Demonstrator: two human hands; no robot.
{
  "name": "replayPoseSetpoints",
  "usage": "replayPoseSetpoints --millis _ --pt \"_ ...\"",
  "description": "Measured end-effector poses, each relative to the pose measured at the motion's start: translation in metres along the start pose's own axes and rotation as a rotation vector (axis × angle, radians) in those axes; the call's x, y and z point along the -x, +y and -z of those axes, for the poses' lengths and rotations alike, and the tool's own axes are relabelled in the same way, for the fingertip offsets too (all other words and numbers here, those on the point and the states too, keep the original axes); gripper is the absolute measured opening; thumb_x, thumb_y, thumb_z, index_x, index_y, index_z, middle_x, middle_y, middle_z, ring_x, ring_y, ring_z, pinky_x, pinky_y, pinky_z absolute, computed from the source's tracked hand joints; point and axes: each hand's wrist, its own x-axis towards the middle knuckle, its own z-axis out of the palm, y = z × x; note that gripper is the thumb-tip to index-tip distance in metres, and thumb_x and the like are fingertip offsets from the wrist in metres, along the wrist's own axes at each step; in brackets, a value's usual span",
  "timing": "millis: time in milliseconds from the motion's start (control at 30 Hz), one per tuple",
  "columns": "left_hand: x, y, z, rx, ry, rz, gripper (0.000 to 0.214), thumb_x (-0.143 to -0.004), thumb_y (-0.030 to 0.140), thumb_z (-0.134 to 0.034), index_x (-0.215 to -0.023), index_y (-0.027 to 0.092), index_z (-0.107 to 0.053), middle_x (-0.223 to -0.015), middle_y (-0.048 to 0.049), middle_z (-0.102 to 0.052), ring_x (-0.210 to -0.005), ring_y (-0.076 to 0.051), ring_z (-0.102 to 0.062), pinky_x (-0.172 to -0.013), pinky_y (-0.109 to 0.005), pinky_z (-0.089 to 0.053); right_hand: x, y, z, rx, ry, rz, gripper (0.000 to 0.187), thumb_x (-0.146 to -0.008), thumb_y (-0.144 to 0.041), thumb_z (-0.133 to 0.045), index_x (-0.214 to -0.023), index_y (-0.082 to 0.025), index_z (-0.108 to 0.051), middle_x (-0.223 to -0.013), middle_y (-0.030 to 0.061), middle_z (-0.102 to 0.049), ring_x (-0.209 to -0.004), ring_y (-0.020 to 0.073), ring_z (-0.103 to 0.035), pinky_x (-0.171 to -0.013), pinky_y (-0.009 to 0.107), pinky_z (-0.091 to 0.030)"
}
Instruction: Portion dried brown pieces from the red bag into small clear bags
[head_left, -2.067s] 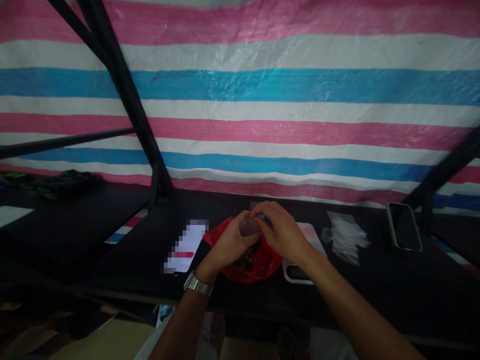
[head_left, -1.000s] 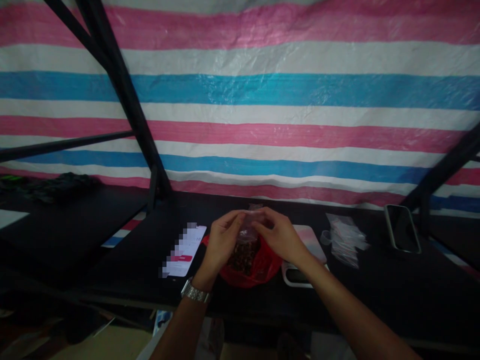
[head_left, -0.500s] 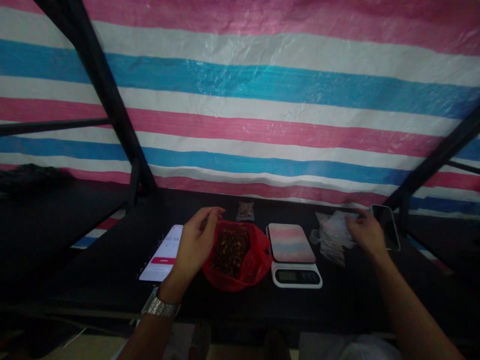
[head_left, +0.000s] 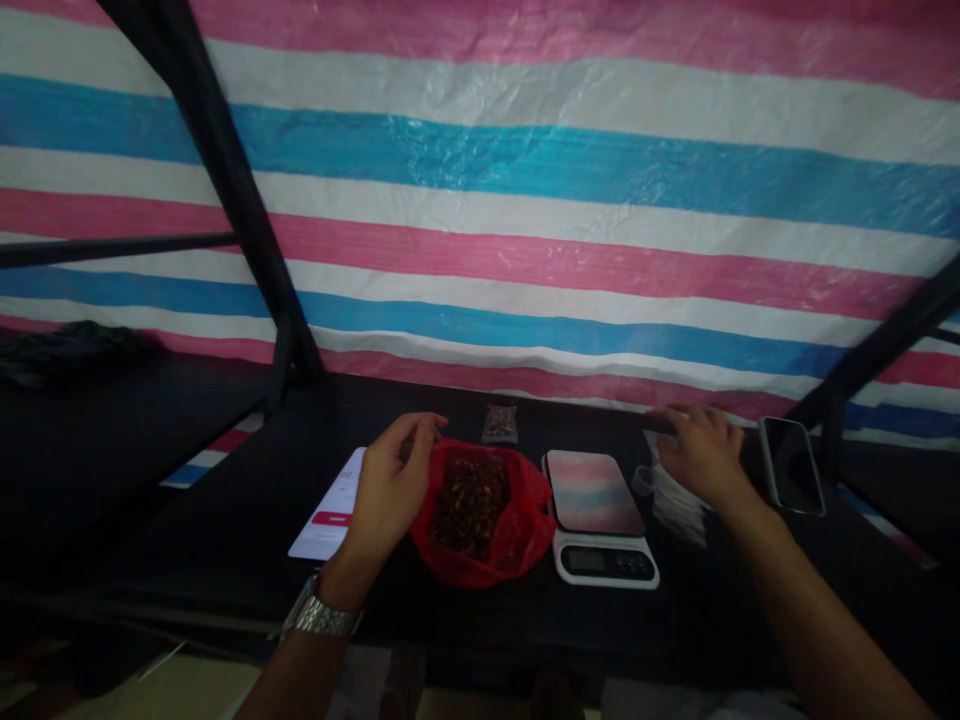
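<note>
A red plastic bag [head_left: 517, 535] full of dark brown bits lies open on the black table. My left hand [head_left: 390, 485], with a metal watch on its wrist, hovers at the bag's left rim with fingers curled and nothing in them. Behind the bag lies a small clear packet [head_left: 499, 424] filled with the same brown bits. My right hand [head_left: 699, 453] rests flat, fingers spread, on a pile of small clear bags [head_left: 675, 505] right of a white digital scale [head_left: 600, 520].
A lit phone [head_left: 330, 500] lies left of the red bag, partly under my left hand. A dark phone [head_left: 791, 465] lies at the right. Black frame bars [head_left: 225, 190] cross a striped pink, white and blue tarp [head_left: 570, 200] behind the table.
Both hands held a small filled packet above the red bag. It now lies behind the bag. My right hand has moved right onto the pile of clear bags.
</note>
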Motion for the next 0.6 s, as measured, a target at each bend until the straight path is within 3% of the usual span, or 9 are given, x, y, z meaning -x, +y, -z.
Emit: replayPoseSetpoints --millis 67,133,200,267,333,467,600 --pt "0.001 0.001 -0.001 0.004 0.001 0.001 0.033 -0.098 0.047 -0.056 -0.097 0.021 -0.076 -0.084 -0.0026 -0.072 -0.077 -0.019 -0.067 -0.071 -0.028 -0.049 -0.010 -0.055 0.015 -0.118 -0.043 0.205 0.034 -0.099 -0.023 -0.053 -0.125 -0.023 -0.076 -0.134 0.0135 -0.072 -0.129 0.0365 -0.057 -0.107 0.052 -0.043" --pt "0.002 0.002 -0.002 0.015 -0.005 0.009 0.033 -0.098 0.047 -0.057 -0.096 0.021 -0.076 -0.081 -0.0020 -0.072 -0.073 -0.018 -0.066 -0.067 -0.028 -0.049 -0.018 -0.113 0.020 -0.174 -0.185 0.408 0.034 -0.102 -0.020 -0.052 -0.126 -0.022 -0.076 -0.131 0.0123 -0.075 -0.128 0.0314 -0.061 -0.108 0.046 -0.043" --pt "0.004 0.004 -0.002 0.029 -0.008 0.012 0.032 -0.098 0.047 -0.056 -0.096 0.021 -0.076 -0.081 -0.0018 -0.072 -0.072 -0.018 -0.066 -0.066 -0.027 -0.048 -0.022 -0.160 0.016 -0.182 -0.256 0.498 0.029 -0.103 -0.022 -0.056 -0.122 -0.024 -0.078 -0.129 0.0092 -0.077 -0.125 0.0267 -0.065 -0.107 0.039 -0.044" --pt "0.006 0.005 -0.002 0.045 -0.008 0.013 0.032 -0.099 0.046 -0.056 -0.096 0.021 -0.075 -0.082 -0.0020 -0.073 -0.072 -0.018 -0.066 -0.067 -0.028 -0.048 -0.026 -0.189 0.008 -0.164 -0.312 0.534 0.023 -0.100 -0.024 -0.064 -0.115 -0.021 -0.081 -0.125 0.0114 -0.079 -0.122 0.0273 -0.068 -0.103 0.036 -0.046" --pt "0.007 0.005 -0.001 0.058 -0.005 0.012 0.032 -0.099 0.045 -0.055 -0.095 0.021 -0.075 -0.083 -0.0020 -0.073 -0.074 -0.018 -0.066 -0.068 -0.028 -0.048 -0.030 -0.201 -0.001 -0.134 -0.347 0.539 0.020 -0.097 -0.021 -0.067 -0.109 -0.017 -0.083 -0.120 0.0156 -0.080 -0.118 0.0293 -0.071 -0.099 0.035 -0.048" --pt "0.006 0.006 0.001 0.099 -0.004 0.028 0.030 -0.100 0.044 -0.055 -0.097 0.022 -0.075 -0.082 -0.0011 -0.071 -0.072 -0.017 -0.064 -0.065 -0.027 -0.045 -0.036 -0.197 -0.007 -0.073 -0.359 0.514 0.026 -0.100 -0.014 -0.057 -0.102 -0.010 -0.082 -0.110 0.0230 -0.081 -0.111 0.0313 -0.075 -0.096 0.036 -0.048" --pt "0.005 0.005 -0.001 0.130 -0.004 0.038 0.031 -0.101 0.044 -0.054 -0.098 0.022 -0.076 -0.080 -0.0004 -0.071 -0.071 -0.017 -0.064 -0.064 -0.027 -0.045 -0.038 -0.189 -0.007 -0.064 -0.338 0.509 0.030 -0.103 -0.016 -0.051 -0.106 -0.012 -0.081 -0.116 0.0217 -0.079 -0.115 0.0306 -0.073 -0.099 0.037 -0.047"
